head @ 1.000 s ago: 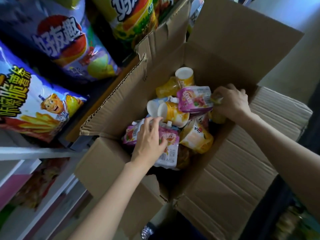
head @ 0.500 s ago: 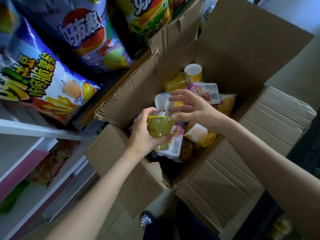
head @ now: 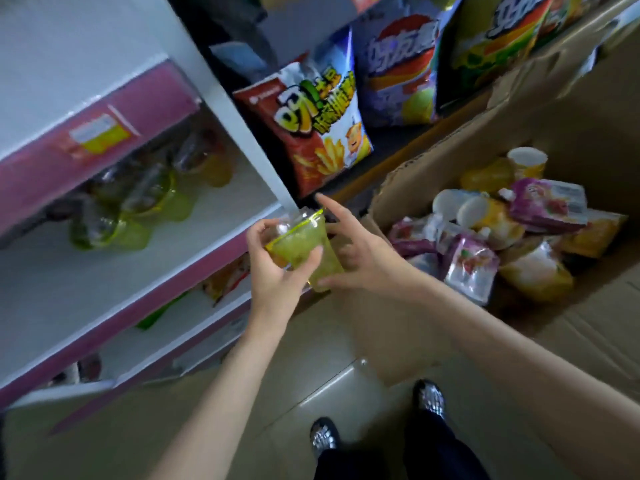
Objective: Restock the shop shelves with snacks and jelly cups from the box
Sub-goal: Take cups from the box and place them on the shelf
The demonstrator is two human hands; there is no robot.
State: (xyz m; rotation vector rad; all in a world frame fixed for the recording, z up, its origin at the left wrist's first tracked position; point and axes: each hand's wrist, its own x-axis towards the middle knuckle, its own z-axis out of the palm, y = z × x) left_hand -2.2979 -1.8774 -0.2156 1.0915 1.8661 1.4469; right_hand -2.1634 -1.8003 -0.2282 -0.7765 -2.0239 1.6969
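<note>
The left hand (head: 277,268) gripped a green jelly cup (head: 301,245); the right hand (head: 360,252), fingers spread, steadied it. Tilted, it could slip short of the left shelf (head: 138,271).

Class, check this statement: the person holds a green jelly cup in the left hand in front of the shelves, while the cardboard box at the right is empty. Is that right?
Not quite. The head view shows the cardboard box is not empty: it holds jelly cups and pouches. The rest stands: the left hand holds the green jelly cup in front of the shelves.
</note>
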